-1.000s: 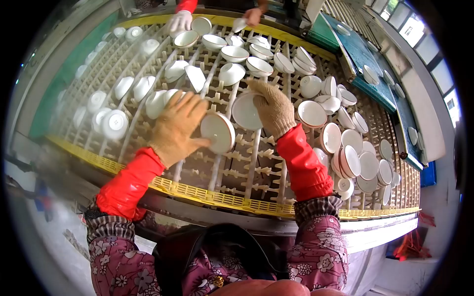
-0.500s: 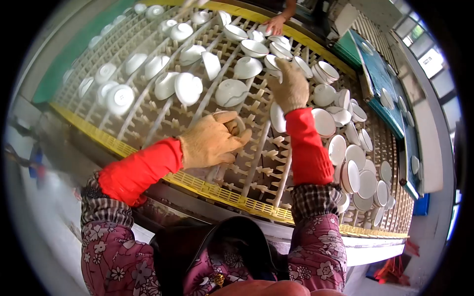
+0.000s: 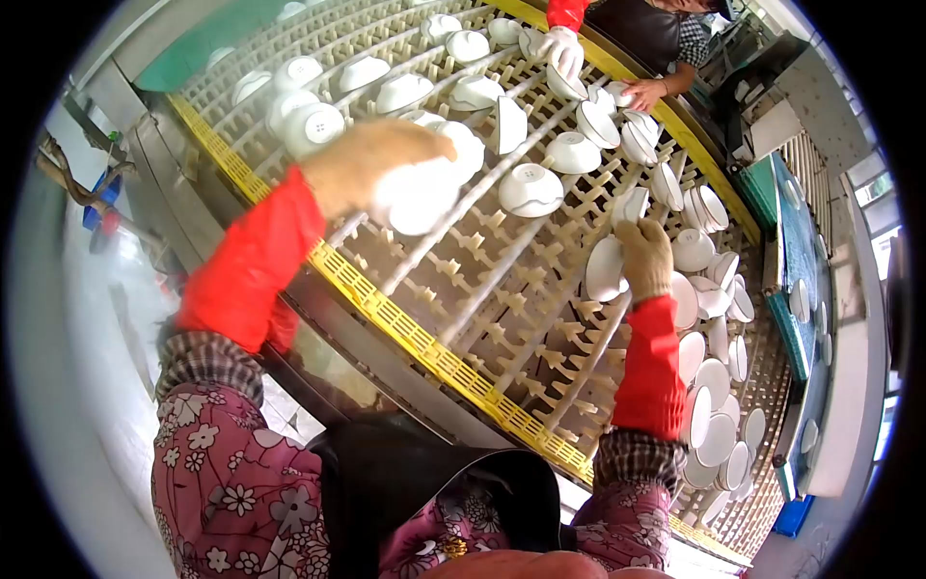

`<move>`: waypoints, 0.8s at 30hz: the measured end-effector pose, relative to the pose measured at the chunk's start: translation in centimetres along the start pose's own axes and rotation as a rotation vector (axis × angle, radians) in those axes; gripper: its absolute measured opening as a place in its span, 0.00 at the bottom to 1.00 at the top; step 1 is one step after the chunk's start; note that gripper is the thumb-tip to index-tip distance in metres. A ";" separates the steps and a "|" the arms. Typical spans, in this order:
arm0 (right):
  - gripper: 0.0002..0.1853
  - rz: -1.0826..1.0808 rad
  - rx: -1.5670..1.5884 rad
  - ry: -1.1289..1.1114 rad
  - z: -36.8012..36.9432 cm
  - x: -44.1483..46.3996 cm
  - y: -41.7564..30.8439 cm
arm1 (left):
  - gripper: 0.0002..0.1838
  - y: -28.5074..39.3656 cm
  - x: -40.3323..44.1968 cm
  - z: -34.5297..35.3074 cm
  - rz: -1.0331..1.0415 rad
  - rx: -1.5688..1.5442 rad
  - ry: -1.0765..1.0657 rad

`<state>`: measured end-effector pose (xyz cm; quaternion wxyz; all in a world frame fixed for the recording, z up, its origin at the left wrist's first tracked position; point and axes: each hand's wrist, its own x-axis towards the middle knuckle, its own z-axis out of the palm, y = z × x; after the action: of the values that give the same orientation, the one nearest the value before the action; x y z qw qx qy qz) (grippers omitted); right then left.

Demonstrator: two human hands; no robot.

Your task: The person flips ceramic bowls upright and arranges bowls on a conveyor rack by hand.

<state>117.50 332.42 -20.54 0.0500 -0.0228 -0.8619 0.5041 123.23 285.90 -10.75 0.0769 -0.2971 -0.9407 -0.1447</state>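
White round ceramic bowls (image 3: 532, 190) rest on our pale pegged rack (image 3: 497, 277); our tan-gloved left hand (image 3: 376, 164) curls around one, our tan-gloved right hand (image 3: 646, 256) half-closed at another, hold unclear. Swinging low, we could chip crowded neighbours.

On and over the pronged rack (image 3: 497, 280), between two yellow edge strips (image 3: 386, 314), there are at least forty white bowls (image 3: 531, 190), overlaps toward its right end keeping the total inexact, plus at least four on the blue strip (image 3: 796, 246) beyond that end. Two hands reach in from the near edge, one left hand (image 3: 386, 159) and one right hand (image 3: 644, 259), and two more, a co-worker's white-gloved hand (image 3: 562, 50) and bare hand (image 3: 644, 94), are at the far edge. Red sleeves (image 3: 651, 372) number three.
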 end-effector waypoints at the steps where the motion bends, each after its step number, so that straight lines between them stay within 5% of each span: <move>1: 0.17 0.067 0.177 0.054 -0.8 -1.3 0.7 | 0.24 0.2 -0.8 -2.0 -0.186 -0.062 0.001; 4: 0.24 0.047 0.688 0.054 -3.4 -2.9 2.8 | 0.29 -3.7 -3.3 -2.1 -0.747 -0.309 0.164; 7: 0.32 0.048 1.077 -0.064 -2.9 -5.5 -0.5 | 0.34 -5.6 -4.7 0.0 -0.719 0.207 0.036; 11: 0.44 0.034 1.367 -0.342 3.8 -8.0 -6.7 | 0.36 -2.1 -1.9 0.9 -0.567 0.101 0.186; 13: 0.41 0.106 1.518 -0.555 8.5 -9.1 -9.7 | 0.38 -0.8 -0.8 0.6 -0.551 0.037 0.133; 15: 0.34 0.398 1.370 -0.512 12.2 -10.7 -11.6 | 0.38 -0.2 0.1 0.5 -0.553 -0.043 0.091; 17: 0.23 -0.398 0.245 -0.559 11.8 -10.7 -9.9 | 0.41 -0.2 1.6 0.1 -0.660 -0.286 0.073; 19: 0.19 -0.889 -0.239 -0.246 10.4 -11.8 -7.4 | 0.42 -0.5 2.5 1.6 -0.692 -0.338 0.148; 20: 0.18 -0.441 0.233 -0.453 8.5 -12.5 -7.4 | 0.44 0.0 2.9 2.0 -0.710 -0.383 0.159; 21: 0.19 0.028 0.761 -0.431 6.5 -13.2 -7.5 | 0.44 -0.3 3.5 3.4 -0.662 -0.324 0.216; 24: 0.22 -0.297 -0.095 -0.063 -1.4 -12.9 -5.1 | 0.44 -0.5 6.0 7.5 -0.570 -0.201 0.274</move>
<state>130.51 329.98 -16.22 0.0958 0.1183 -0.8799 0.4501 117.66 291.13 -16.60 0.1296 -0.0059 -0.9479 -0.2910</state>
